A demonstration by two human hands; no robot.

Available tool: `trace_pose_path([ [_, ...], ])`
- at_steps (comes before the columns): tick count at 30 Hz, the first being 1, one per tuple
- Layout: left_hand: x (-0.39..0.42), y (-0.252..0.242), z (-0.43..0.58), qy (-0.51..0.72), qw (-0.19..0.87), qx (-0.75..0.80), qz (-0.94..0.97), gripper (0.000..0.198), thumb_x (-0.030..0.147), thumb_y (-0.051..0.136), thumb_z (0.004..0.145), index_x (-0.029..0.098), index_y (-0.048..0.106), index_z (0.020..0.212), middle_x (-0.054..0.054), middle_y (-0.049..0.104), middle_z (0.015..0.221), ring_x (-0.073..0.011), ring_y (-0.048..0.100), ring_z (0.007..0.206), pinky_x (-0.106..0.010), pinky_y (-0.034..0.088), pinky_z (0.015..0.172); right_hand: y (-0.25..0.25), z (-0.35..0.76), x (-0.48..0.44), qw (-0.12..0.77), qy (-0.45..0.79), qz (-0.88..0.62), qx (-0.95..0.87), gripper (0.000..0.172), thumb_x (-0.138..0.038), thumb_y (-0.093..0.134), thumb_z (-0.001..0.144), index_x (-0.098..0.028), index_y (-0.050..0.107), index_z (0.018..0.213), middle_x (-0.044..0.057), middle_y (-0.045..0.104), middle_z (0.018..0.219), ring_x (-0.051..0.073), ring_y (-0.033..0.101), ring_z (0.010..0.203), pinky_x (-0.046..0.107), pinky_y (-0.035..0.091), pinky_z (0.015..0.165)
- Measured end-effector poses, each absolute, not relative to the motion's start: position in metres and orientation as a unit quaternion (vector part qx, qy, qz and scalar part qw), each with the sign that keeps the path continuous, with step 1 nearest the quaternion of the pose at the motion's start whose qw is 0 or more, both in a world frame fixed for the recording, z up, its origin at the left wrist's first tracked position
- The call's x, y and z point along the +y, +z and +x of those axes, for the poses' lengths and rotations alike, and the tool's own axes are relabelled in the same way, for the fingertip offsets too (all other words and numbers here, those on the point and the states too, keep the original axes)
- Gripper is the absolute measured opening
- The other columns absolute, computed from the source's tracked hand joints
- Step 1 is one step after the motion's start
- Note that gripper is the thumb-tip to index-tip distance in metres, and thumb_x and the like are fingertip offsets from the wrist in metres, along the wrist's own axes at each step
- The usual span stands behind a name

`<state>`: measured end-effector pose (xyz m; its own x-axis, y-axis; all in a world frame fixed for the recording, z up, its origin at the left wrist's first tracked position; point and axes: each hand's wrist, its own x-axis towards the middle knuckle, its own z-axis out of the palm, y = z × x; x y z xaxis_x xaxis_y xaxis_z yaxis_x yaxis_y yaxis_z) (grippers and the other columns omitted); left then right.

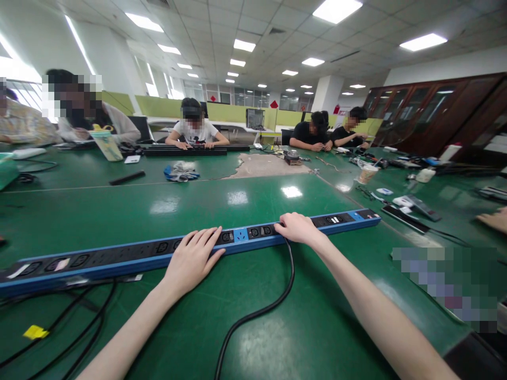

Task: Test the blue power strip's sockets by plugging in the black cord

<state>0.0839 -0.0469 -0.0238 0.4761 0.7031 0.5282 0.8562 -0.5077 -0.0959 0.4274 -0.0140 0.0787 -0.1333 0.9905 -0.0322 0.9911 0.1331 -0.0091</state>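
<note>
A long blue-and-black power strip [241, 236] lies across the green table, with rows of black sockets and a few blue ones. My left hand [194, 258] rests over its middle part, fingers stretched out across the top and thumb along the near side. Farther right, my right hand [298, 228] is closed at the sockets around the end of a black power cord [292, 269]. My fingers hide the plug, so how far it sits in a socket cannot be seen. From there the cord curves down toward the near edge of the view.
More black cables [83, 324] with a yellow tag [36, 332] lie at the near left. Beyond the strip are gloves [182, 172], a tumbler [108, 143] and a plastic cup [367, 173]. Several people sit around the table; another person's hand [495, 219] shows at the right edge.
</note>
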Motion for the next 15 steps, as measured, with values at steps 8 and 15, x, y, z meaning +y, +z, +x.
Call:
trace_pose_path([
  [8, -0.0473, -0.0227, 0.0845, -0.215, 0.171, -0.467, -0.840, 0.064, 0.054, 0.045, 0.107, 0.027, 0.044, 0.164, -0.013, 0.062, 0.154, -0.0330, 0.059, 0.138, -0.054, 0.041, 0.120, 0.0771, 0.4276, -0.0103, 0.011, -0.020, 0.653, 0.757, 0.043, -0.050, 0.047, 0.100, -0.022, 0.078, 0.093, 0.015, 0.080, 0.105, 0.031, 0.075, 0.100, 0.037, 0.052, 0.083],
  [15, -0.0470, -0.0228, 0.0847, -0.207, 0.174, -0.469, -0.841, 0.064, 0.054, 0.046, 0.107, 0.026, 0.043, 0.165, -0.013, 0.061, 0.155, -0.0334, 0.059, 0.137, -0.054, 0.041, 0.120, 0.0810, 0.4337, -0.0099, 0.011, 0.000, 0.638, 0.770, 0.044, -0.053, 0.049, 0.098, -0.021, 0.076, 0.083, 0.014, 0.079, 0.095, 0.029, 0.075, 0.093, 0.034, 0.049, 0.077],
])
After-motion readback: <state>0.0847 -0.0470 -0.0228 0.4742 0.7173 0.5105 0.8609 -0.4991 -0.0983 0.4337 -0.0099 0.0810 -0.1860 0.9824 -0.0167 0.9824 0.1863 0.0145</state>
